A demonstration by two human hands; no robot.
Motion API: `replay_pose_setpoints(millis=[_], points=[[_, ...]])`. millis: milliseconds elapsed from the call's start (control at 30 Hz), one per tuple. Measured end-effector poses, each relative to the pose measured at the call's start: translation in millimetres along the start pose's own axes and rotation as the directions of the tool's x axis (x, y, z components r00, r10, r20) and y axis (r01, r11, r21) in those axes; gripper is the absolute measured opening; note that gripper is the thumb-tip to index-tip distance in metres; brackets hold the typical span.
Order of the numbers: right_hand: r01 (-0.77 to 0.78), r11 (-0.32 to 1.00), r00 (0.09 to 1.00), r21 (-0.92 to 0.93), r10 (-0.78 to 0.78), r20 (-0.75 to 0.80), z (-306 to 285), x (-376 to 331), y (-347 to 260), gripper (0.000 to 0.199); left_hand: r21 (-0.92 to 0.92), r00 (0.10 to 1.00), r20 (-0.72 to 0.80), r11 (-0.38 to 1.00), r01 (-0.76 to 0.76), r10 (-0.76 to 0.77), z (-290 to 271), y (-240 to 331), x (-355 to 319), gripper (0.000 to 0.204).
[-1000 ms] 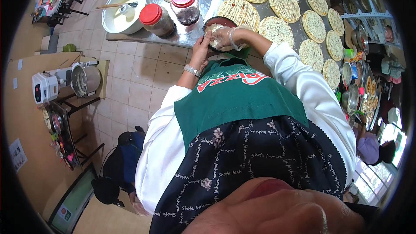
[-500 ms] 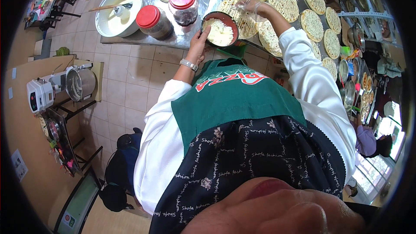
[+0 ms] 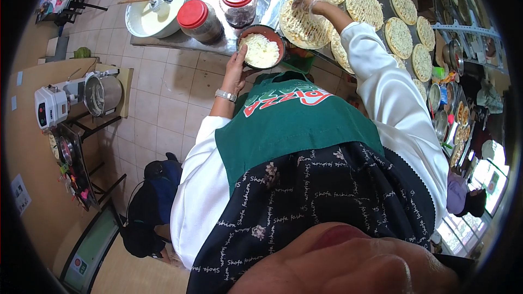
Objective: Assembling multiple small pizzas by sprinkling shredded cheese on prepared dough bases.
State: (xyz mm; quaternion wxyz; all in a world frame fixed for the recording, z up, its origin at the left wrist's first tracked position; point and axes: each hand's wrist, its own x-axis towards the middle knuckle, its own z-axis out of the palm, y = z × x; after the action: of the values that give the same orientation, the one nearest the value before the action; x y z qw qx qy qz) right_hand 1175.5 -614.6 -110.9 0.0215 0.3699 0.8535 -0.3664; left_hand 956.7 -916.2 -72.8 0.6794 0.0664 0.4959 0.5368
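My left hand (image 3: 235, 71) grips the near left rim of a dark round bowl with a reddish inside (image 3: 280, 47), thumb over the edge. White shredded cheese (image 3: 260, 50) fills much of it. Over a flat round pizza (image 3: 298, 31) streaked with sauce, my right hand (image 3: 306, 3) hangs in a clear plastic glove, fingers curled down and together. Whatever those fingers hold is too small to make out. Beside that pizza, more pizzas (image 3: 364, 9) lie on the metal table, some streaked with sauce and some covered in white shreds (image 3: 399, 37).
Two red-lidded jars (image 3: 238, 11) (image 3: 199, 20) stand left of the bowl on the metal table (image 3: 218, 48). A white tub of pale batter (image 3: 143, 28) with a wooden-handled tool sits farther left. A stand mixer (image 3: 76, 98) is at the far left. Another person (image 3: 147, 207) is at lower left.
The bowl in my left hand has moved slightly left and toward me, uncovering more of the pizza. My right hand has shifted a little left over that pizza. The view has shifted slightly.
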Motion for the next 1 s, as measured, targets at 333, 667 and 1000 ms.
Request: replay_pose_setpoints(millis=[333, 667, 1000], points=[[-0.061, 0.993, 0.975, -0.098, 0.081, 0.208, 15, -46, -44, 0.023, -0.022, 1.0, -0.025, 1.0, 0.017, -0.018, -8, -11, -6, 0.06], [-0.195, 0.975, 0.96, -0.104, 0.212, 0.182, -2, -83, -2, 0.022, -0.022, 0.998, -0.029, 0.999, 0.047, -0.048, -11, -16, -5, 0.061], [-0.143, 0.606, 0.983, -0.782, 0.18, -0.039, -22, -17, 57, 0.021, -0.021, 0.997, -0.05, 0.999, 0.05, -0.051, -8, -15, -15, 0.058]])
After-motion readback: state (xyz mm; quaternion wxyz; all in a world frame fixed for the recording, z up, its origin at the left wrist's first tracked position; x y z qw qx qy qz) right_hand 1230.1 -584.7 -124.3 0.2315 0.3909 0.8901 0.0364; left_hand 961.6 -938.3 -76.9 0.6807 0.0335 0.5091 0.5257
